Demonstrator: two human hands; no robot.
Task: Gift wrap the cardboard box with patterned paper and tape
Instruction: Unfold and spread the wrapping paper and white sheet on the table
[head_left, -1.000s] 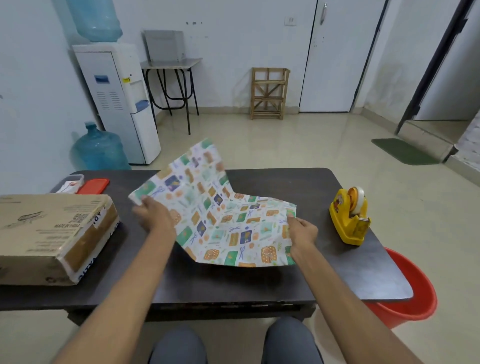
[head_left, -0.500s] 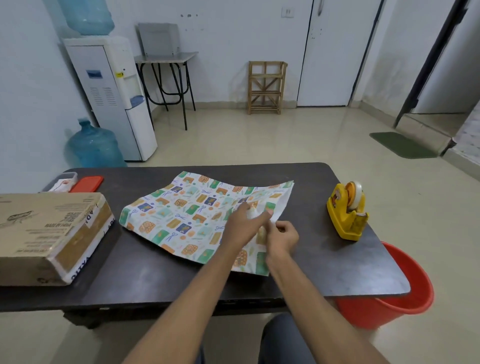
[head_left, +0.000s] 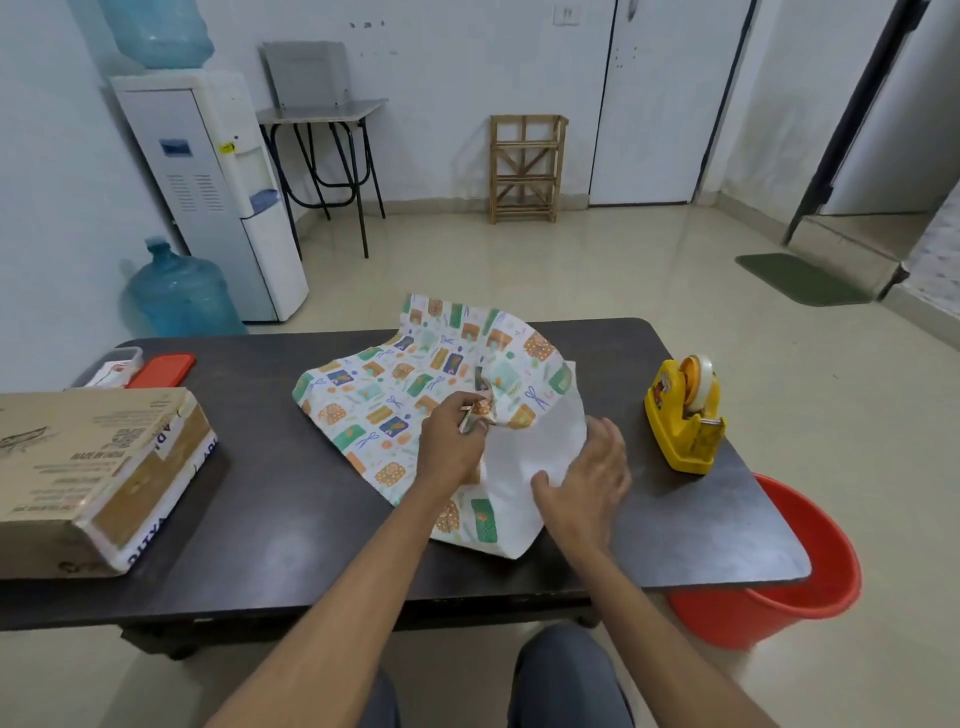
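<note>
The patterned wrapping paper (head_left: 395, 395) lies in the middle of the dark table (head_left: 291, 519), its far edge lifted and its right part turned over to show the white underside. My left hand (head_left: 449, 447) pinches a crumpled fold of the paper near its centre. My right hand (head_left: 587, 478) rests flat, fingers spread, on the white flap. The cardboard box (head_left: 93, 467) sits at the table's left end, apart from both hands. A yellow tape dispenser (head_left: 683, 415) stands at the right end.
A red flat object (head_left: 162, 368) and a small clear container (head_left: 111, 366) lie at the back left of the table. A red bucket (head_left: 779, 587) stands on the floor by the right corner. A water dispenser (head_left: 208, 192) and a blue bottle (head_left: 179, 296) stand behind on the left.
The paper was held up by both hands, then laid flat. Now its right side is folded over white side up, my left hand pinches the fold and my right hand has spread flat.
</note>
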